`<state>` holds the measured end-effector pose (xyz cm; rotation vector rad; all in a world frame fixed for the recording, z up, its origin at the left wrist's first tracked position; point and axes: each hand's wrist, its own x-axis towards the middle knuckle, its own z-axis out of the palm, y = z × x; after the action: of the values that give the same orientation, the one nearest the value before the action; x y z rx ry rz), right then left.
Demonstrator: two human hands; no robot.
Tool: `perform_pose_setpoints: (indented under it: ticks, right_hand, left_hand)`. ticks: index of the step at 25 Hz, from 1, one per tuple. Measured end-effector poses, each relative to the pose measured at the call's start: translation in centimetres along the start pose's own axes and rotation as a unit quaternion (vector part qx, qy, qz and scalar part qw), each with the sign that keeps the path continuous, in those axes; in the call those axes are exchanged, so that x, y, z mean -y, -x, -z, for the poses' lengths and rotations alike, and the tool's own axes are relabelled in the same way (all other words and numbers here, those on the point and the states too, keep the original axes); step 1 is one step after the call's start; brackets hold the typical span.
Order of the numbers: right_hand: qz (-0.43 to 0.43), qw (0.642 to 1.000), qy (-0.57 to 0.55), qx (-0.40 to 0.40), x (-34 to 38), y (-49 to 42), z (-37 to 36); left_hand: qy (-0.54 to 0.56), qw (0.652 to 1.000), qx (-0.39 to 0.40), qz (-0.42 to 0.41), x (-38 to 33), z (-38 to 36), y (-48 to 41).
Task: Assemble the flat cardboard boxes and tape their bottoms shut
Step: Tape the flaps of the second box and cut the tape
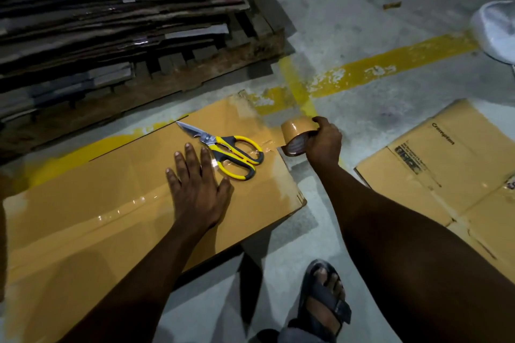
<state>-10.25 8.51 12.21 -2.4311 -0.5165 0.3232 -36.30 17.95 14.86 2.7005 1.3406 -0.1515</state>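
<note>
On the tan cardboard box (97, 203) standing on the grey concrete floor (362, 22), the left hand (195, 186) presses flat on the taped seam, and the right hand (324, 139) grasps the brown tape roll (292, 136) at the box's edge. The strip is best pulled taut over the edge, then cut with the yellow-handled scissors (231, 152) lying on the box. A wooden pallet (195, 78) of flattened cartons stands behind.

Dim concrete floor (348, 8) w/ yellow lines (390, 64)
</note>
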Motion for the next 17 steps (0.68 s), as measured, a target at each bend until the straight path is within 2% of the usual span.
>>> perform_pose_setpoints:
  ticks: [2,5,6,8,11,15,17]
  right_hand:
    - [0.014,0.999,-0.004,0.034,0.2,0.6,0.6]
    - [-0.017,1.000,0.003,0.003,1.7,2.7,1.2]
    - [-0.020,1.000,0.001,0.014,2.7,3.6,1.2]
    - [0.005,0.997,0.007,0.072,4.1,5.7,1.1]
    - [0.062,0.991,0.056,0.105,5.5,8.6,1.2]
    - [0.141,0.964,0.102,0.201,8.0,12.3,0.8]
    - [0.171,0.958,0.138,0.186,9.7,14.5,0.2]
  left_hand:
    - [0.004,1.000,-0.007,0.004,0.4,0.4,-0.7]
    - [0.003,1.000,-0.023,-0.002,1.4,0.5,-2.0]
    - [0.001,1.000,-0.016,-0.005,1.8,0.4,-2.2]
    - [-0.005,1.000,-0.002,-0.011,2.2,0.3,-2.0]
    - [-0.011,0.999,0.034,-0.017,3.2,1.2,-1.2]
    - [-0.008,0.998,0.059,0.000,8.3,2.2,1.8]
    - [-0.019,0.997,0.070,0.006,10.9,2.2,3.5]
